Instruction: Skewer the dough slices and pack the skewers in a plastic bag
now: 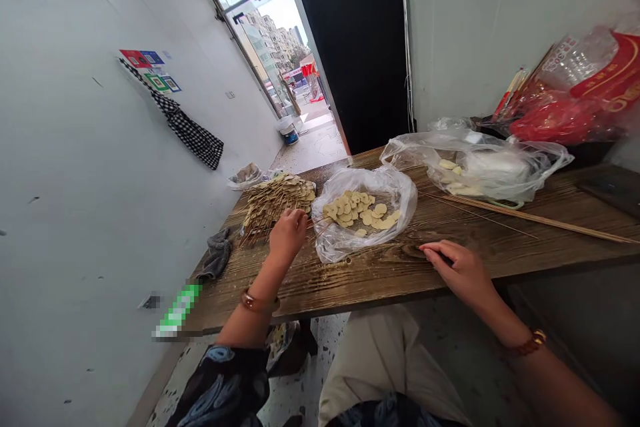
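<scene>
My left hand (289,235) is closed on thin wooden skewers (319,223), which point right toward pale round slices (345,208). Those slices, probably potato, lie loose in an opened clear plastic bag (330,250) on the wooden table. Behind and left of that hand is a dense pile of loaded skewers (275,199), their sticks pointing toward me. My right hand (457,265) hovers at the table's front edge, right of the bag. Its thumb and forefinger are pinched together; whatever they hold, if anything, is too small to make out.
Long bare skewers (540,217) lie across the right of the wooden table (380,280). Behind them sits another clear bag (500,170) with pale pieces. Red packaging (565,117) fills the back right corner. A grey cloth (219,253) lies at the left edge.
</scene>
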The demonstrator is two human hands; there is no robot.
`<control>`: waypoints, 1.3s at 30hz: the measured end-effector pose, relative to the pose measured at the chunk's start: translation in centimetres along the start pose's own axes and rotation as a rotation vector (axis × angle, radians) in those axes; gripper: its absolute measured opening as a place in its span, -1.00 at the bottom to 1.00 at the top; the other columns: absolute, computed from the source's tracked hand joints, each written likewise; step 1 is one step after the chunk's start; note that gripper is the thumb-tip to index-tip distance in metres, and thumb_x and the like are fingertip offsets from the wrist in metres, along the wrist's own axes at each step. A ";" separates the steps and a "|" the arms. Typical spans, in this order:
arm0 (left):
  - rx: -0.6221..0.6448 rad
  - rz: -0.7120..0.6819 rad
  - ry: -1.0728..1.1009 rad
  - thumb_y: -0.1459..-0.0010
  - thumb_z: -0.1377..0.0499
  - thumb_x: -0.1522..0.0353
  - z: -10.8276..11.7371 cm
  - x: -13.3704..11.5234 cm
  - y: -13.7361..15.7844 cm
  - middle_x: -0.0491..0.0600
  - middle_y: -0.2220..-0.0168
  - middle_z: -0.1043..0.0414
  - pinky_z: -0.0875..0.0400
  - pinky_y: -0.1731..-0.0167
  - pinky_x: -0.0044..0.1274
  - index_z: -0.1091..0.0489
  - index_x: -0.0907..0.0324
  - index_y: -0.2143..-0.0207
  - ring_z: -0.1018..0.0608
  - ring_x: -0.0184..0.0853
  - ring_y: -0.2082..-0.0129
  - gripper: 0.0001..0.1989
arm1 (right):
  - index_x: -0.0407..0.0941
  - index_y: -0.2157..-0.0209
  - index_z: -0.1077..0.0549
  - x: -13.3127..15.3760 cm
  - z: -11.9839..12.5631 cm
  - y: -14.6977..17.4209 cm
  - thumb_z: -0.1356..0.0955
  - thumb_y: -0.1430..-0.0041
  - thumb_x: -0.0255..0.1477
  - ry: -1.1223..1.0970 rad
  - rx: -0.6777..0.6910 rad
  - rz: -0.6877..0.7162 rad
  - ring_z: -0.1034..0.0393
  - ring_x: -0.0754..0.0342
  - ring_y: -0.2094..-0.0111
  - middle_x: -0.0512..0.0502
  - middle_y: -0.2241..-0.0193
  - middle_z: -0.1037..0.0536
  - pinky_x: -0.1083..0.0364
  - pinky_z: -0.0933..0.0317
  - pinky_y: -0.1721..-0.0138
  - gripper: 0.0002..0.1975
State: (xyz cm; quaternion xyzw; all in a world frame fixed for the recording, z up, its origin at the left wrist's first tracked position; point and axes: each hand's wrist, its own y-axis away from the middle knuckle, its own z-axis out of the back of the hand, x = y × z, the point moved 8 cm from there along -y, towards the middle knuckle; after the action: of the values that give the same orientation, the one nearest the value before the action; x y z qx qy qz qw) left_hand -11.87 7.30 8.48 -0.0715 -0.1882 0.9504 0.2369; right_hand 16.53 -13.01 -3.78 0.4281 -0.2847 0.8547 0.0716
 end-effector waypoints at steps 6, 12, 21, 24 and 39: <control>-0.026 -0.068 0.609 -0.14 -0.10 0.30 -1.9 -5.1 1.3 -0.06 0.49 -0.46 -0.26 0.43 -0.56 -0.47 0.17 0.43 -0.43 -0.37 0.48 -0.80 | -0.05 0.28 -0.56 -0.3 0.0 0.2 -0.24 -0.24 -0.24 0.007 -0.003 -0.014 -0.49 -0.03 0.20 -0.13 0.25 -0.62 0.02 -0.31 0.16 -0.70; 0.217 -0.212 0.810 -0.12 -0.08 0.35 -6.6 -14.3 1.4 -0.07 0.50 -0.47 -0.22 0.46 -0.57 -0.49 0.20 0.44 -0.40 -0.40 0.49 -0.79 | -0.07 0.29 -0.55 -0.6 -0.1 0.0 -0.25 -0.23 -0.24 0.029 -0.015 -0.038 -0.49 -0.05 0.22 -0.14 0.27 -0.62 0.00 -0.30 0.16 -0.71; 0.225 -0.267 0.992 -0.08 -0.11 0.33 -8.5 -16.1 -1.2 -0.11 0.56 -0.45 -0.24 0.50 -0.58 -0.49 0.15 0.47 -0.40 -0.40 0.54 -0.81 | -0.07 0.32 -0.57 -0.8 -0.4 -0.9 -0.27 -0.21 -0.25 -0.074 -0.010 -0.193 -0.49 -0.01 0.36 -0.13 0.34 -0.61 0.07 -0.35 0.38 -0.72; 0.179 -0.152 1.151 -0.09 -0.12 0.29 -8.8 -14.4 -1.7 -0.14 0.64 -0.37 -0.19 0.60 -0.60 -0.48 0.15 0.48 -0.34 -0.43 0.65 -0.80 | -0.09 0.30 -0.57 -1.5 0.5 -1.7 -0.26 -0.20 -0.23 -0.039 -0.006 -0.246 -0.48 0.02 0.44 -0.13 0.36 -0.61 0.08 -0.33 0.44 -0.70; 0.212 -0.415 0.880 -0.20 -0.04 0.35 -9.3 -16.7 2.1 -0.03 0.34 -0.51 -0.31 0.28 -0.53 -0.45 0.13 0.38 -0.50 -0.33 0.31 -0.80 | -0.13 0.30 -0.54 -8.7 5.3 -10.2 -0.29 -0.15 -0.33 0.859 0.211 -0.202 -0.44 -0.01 0.37 -0.19 0.36 -0.58 0.10 -0.14 0.41 -0.77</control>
State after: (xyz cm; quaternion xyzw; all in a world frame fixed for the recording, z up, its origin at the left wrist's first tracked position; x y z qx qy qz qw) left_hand 4.04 0.61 -0.15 -0.4025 0.0170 0.7768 0.4840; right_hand 29.38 -6.43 -3.70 0.0653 -0.0973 0.9679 0.2224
